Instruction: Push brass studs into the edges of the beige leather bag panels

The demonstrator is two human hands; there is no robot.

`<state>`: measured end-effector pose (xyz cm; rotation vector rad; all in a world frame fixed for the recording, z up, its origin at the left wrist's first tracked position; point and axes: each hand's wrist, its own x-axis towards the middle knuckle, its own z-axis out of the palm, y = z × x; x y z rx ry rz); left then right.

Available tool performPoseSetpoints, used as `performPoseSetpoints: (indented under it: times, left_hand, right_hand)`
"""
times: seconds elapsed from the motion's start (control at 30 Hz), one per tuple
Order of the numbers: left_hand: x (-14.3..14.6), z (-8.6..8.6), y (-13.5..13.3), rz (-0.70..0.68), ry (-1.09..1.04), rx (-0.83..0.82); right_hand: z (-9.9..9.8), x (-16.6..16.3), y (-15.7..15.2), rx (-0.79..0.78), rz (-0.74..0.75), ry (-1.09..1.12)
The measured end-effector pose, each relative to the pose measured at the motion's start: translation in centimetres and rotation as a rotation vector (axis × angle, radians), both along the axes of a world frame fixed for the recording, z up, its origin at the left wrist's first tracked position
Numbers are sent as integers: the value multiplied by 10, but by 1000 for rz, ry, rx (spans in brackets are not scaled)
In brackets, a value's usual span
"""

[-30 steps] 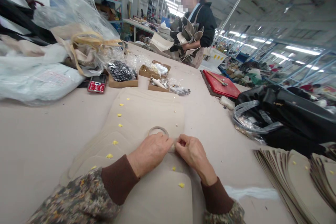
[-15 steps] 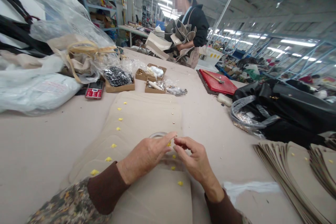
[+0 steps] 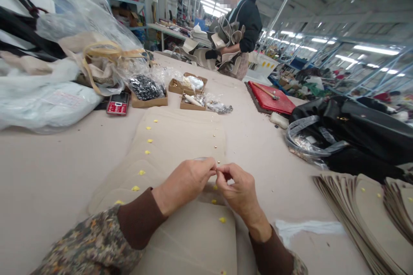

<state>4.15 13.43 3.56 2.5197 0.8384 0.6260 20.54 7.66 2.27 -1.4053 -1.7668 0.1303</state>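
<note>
My left hand [image 3: 185,182] and my right hand [image 3: 238,189] meet fingertip to fingertip just above a stack of overlapped beige cut panels [image 3: 180,137]. Both pinch something very small between them that I cannot make out. A clear ring [image 3: 201,159] peeks out behind my left fingers. Small yellow stickers [image 3: 141,172] run down the panels' left side and tiny metal studs [image 3: 214,135] down the right.
Cardboard trays of hardware [image 3: 148,92], a red phone [image 3: 118,104] and plastic bags [image 3: 48,103] lie at the back left. At right are a red board [image 3: 270,99], black bags [image 3: 355,133] and fanned beige pieces [image 3: 361,210]. A co-worker [image 3: 240,21] stands at the far end holding panels.
My hands lifted off the panel, where they were pressing beside the ring, and came together in a pinch just above it. The co-worker shifted slightly.
</note>
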Motion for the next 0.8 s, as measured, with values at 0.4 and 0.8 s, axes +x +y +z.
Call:
performPoseSetpoints:
  times: [0.4,0.8]
  left_hand:
    - [7,-15,-6,41,156,274]
    - [14,-25,-9,-45,415,195]
  right_hand:
    - [-17,28,27,-594,-197,676]
    - [-29,24,40,-414,-184,51]
